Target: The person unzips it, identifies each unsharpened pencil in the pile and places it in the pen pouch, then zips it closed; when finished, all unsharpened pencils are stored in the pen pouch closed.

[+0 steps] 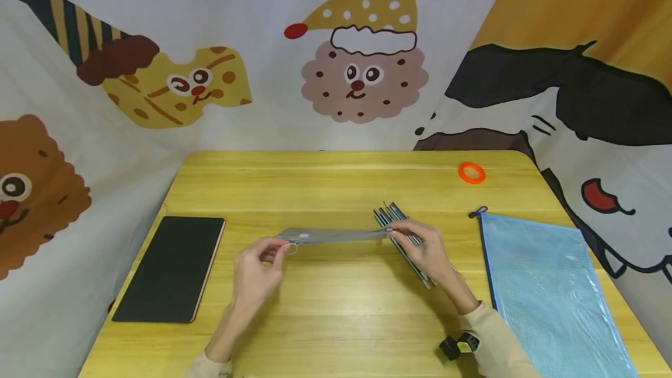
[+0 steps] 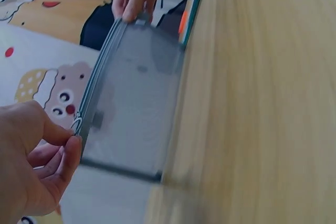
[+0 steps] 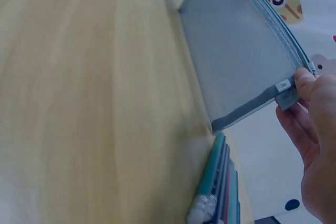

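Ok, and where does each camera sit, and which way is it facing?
Head: worn on the head, facing forward and down at the table; the left hand and right hand show, with sleeves.
Left wrist: worn on the left wrist, looking across the gray pouch; left hand near, right hand beyond.
Right wrist: worn on the right wrist, looking at the gray pouch and pencils; only the right hand shows.
Shared: both wrist views show the gray pouch and the right hand.
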The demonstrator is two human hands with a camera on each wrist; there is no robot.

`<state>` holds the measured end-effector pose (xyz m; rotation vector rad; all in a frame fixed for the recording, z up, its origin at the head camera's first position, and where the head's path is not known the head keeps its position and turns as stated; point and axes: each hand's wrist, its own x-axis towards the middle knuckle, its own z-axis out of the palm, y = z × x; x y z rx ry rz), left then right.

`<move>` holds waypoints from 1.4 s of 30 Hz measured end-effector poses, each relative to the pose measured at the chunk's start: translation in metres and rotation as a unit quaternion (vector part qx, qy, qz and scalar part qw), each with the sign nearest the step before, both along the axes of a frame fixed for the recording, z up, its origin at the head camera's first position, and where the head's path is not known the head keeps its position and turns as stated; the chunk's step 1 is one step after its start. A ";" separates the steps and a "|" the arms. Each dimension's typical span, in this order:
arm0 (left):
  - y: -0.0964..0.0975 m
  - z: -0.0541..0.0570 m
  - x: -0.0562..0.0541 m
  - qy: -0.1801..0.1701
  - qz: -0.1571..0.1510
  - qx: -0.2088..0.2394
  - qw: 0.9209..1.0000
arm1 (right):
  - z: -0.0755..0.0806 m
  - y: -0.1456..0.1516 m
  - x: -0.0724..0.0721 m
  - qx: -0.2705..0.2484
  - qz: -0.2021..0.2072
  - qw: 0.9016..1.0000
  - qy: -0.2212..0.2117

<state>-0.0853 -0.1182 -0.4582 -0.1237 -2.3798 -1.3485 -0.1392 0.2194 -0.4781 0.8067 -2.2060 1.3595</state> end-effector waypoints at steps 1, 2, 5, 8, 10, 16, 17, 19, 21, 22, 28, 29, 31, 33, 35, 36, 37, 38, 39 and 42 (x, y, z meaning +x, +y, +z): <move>-0.004 0.001 0.001 -0.001 0.005 -0.002 1.000 | 0.001 0.002 -0.001 -0.001 -0.004 1.000 0.002; -0.008 0.002 0.001 0.000 0.011 -0.007 1.000 | 0.002 0.003 -0.001 -0.003 -0.007 1.000 0.004; -0.018 0.007 0.004 -0.003 0.027 -0.017 1.000 | 0.003 0.006 -0.003 -0.004 -0.014 1.000 0.010; -0.025 0.011 0.005 -0.006 0.031 -0.027 0.999 | 0.005 0.008 -0.004 -0.006 -0.015 1.000 0.010; -0.028 0.014 0.006 -0.009 0.030 -0.029 0.999 | 0.006 0.008 -0.004 -0.004 -0.018 1.000 0.007; -0.032 0.016 0.005 -0.002 0.030 -0.040 0.999 | 0.007 0.005 -0.007 0.010 -0.029 1.000 0.006; -0.033 0.016 0.005 -0.001 0.027 -0.044 0.999 | 0.007 0.005 -0.007 0.011 -0.030 0.999 0.007; -0.036 0.015 0.004 0.001 0.016 -0.051 0.999 | 0.009 0.002 -0.006 0.014 -0.031 0.999 0.008; -0.040 0.014 0.003 0.000 -0.002 -0.065 0.998 | 0.016 -0.001 -0.004 0.014 -0.028 0.999 0.007; -0.043 0.013 0.002 -0.001 -0.014 -0.074 0.997 | 0.020 -0.003 -0.002 0.016 -0.026 1.000 0.005; -0.057 0.016 -0.006 0.000 -0.086 -0.140 0.987 | 0.042 -0.011 0.004 0.020 -0.006 1.000 -0.007; -0.059 0.019 -0.008 0.001 -0.094 -0.149 0.984 | 0.044 -0.011 0.003 0.021 -0.002 1.000 -0.009; -0.059 0.025 -0.011 0.000 -0.110 -0.160 0.981 | 0.046 -0.012 0.003 0.021 0.003 1.000 -0.010; -0.056 0.032 -0.015 -0.009 -0.129 -0.169 0.977 | 0.047 -0.012 0.001 0.022 0.007 1.000 -0.008; -0.049 0.039 -0.019 -0.024 -0.155 -0.177 0.972 | 0.048 -0.012 0.000 0.024 0.011 1.000 -0.006; -0.045 0.042 -0.022 -0.030 -0.170 -0.183 0.968 | 0.048 -0.012 -0.001 0.026 0.013 1.000 -0.006; -0.040 0.044 -0.025 -0.035 -0.185 -0.189 0.964 | 0.049 -0.013 -0.001 0.029 0.016 0.999 -0.007; -0.035 0.046 -0.028 -0.041 -0.202 -0.195 0.959 | 0.049 -0.013 -0.001 0.032 0.017 0.999 -0.008; -0.031 0.047 -0.031 -0.046 -0.217 -0.201 0.954 | 0.050 -0.013 -0.002 0.034 0.020 0.999 -0.011; -0.018 0.051 -0.041 -0.068 -0.261 -0.207 0.940 | 0.051 -0.014 -0.003 0.040 0.021 0.999 -0.018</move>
